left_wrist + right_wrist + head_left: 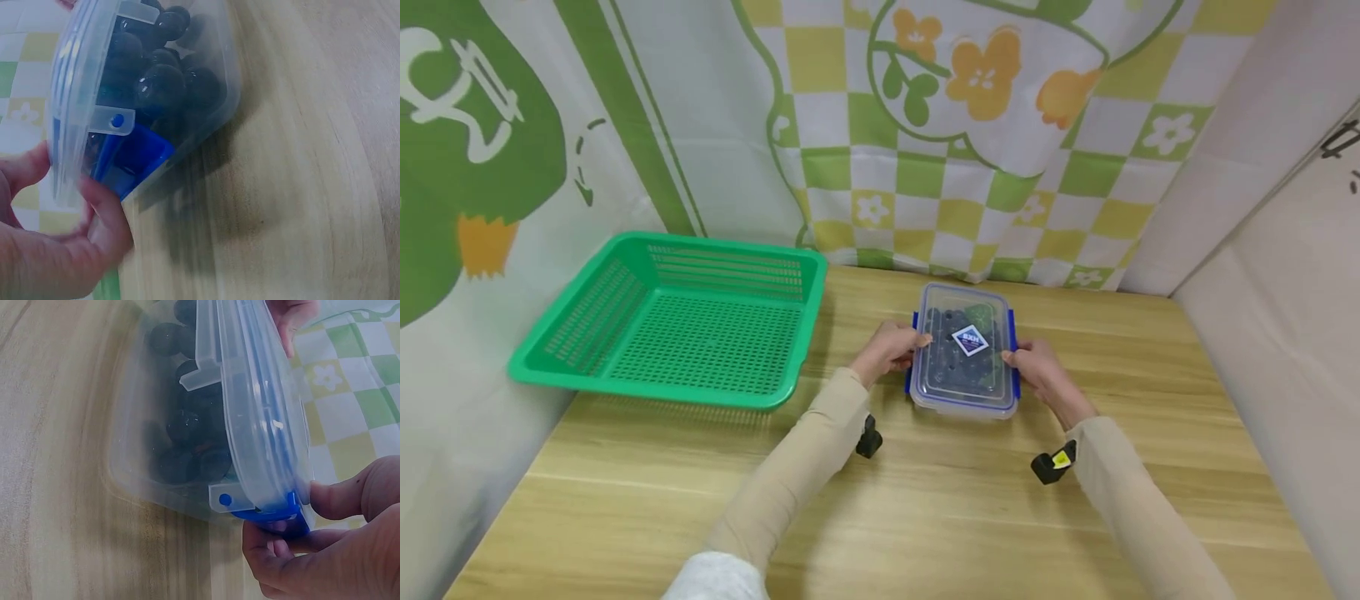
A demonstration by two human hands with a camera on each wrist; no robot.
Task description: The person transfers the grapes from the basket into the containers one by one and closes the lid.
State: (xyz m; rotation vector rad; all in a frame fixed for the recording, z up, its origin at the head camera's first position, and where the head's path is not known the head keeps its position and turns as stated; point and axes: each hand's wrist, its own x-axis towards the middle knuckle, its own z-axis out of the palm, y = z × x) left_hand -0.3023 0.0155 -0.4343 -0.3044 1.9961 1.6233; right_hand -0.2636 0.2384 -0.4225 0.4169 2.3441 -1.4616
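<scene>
A wooden counter (925,500) is seen, backed by a patterned cloth (925,125) along its far edge. One green basket (677,325) is set at the far left corner, overhanging the left edge; nothing is seen inside it.

One clear box (964,350) with a lid and blue clips is placed near the far edge, about midway across the counter. It is filled with dark round berries (156,81); their number cannot be counted through the plastic. Something green is glimpsed among them in the head view, but what it is cannot be made out. One label (970,339) is stuck on the lid; its print is too small to be read.

The box is held from both sides. The left hand (891,348) is curled at the left side, with the thumb laid on the lid and fingers at the blue clip (134,159). The right hand (1037,367) is curled at the right side, its fingers pinching the clip (269,515) there. In the wrist views the box is cut off by the picture edges and blurred.
</scene>
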